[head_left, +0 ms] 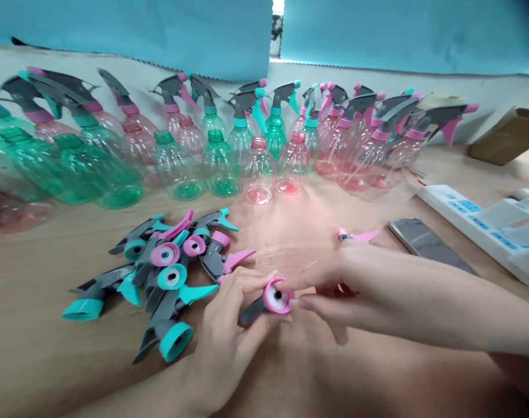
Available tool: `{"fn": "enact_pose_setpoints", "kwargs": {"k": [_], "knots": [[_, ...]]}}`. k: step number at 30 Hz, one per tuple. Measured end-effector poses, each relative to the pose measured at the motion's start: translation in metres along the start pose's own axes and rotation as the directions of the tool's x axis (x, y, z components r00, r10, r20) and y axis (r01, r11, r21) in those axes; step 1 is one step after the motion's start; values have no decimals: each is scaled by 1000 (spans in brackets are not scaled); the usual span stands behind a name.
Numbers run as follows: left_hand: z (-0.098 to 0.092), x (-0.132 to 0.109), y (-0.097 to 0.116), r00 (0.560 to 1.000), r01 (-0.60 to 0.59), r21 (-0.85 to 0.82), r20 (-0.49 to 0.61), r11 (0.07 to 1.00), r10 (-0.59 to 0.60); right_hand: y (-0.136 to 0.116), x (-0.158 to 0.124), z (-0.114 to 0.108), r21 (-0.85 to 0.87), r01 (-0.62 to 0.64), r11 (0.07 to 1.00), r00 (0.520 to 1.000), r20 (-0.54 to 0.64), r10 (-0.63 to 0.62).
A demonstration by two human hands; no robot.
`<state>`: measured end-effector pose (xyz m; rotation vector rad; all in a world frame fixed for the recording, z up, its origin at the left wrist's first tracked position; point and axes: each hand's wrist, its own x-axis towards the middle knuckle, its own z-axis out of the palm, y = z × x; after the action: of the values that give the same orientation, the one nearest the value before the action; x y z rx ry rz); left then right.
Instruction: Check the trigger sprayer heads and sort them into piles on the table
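Near the front of the table, my left hand [229, 316] is wrapped round a grey trigger spray head [253, 311] with a pink collar. The collar's open underside, with a white disc and dark centre hole, faces up toward me. My right hand [346, 284] reaches in from the right, thumb and index finger closed at the collar's rim. To the left of my left hand lies a loose pile of grey spray heads [165, 255] with pink or turquoise collars. Another spray head [357, 235] with a pink trigger lies behind my right hand, which partly hides it.
Clear green and pink bottles [220, 165] line the back, several topped with spray heads. A phone [425, 242] lies to the right beside a white tray [482, 232] with blue markings. A brown box [508, 134] stands at the back right.
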<state>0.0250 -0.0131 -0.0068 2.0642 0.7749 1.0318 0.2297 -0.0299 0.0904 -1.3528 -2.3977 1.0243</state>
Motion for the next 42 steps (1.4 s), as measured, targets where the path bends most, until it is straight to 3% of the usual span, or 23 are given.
{"fn": "enact_pose_setpoints", "kwargs": {"k": [5,11,21,24,29,34,42], "knots": [[-1,0,-2,1000,-14,30,21,999,13,3,10,-5,152,17,988,999,36,-23],[0,3,-2,999,-13,-6,31,1000,14,7,11,-1,115,-59,992,998,-28,62],[2,1,-2,998,35,-74,54,997,-31,9,12,0,180,-142,973,988,-36,150],[1,1,-1,996,58,-78,66,995,-53,7,12,0,180,-113,977,992,-36,121],[1,1,-1,998,-2,-41,56,999,4,5,11,2,186,-56,981,998,-22,61],[2,2,-2,997,-51,-23,62,998,52,8,12,7,67,-25,997,996,-79,30],[1,2,-2,993,-97,38,66,995,94,6,12,2,-5,50,999,999,20,-49]]}}
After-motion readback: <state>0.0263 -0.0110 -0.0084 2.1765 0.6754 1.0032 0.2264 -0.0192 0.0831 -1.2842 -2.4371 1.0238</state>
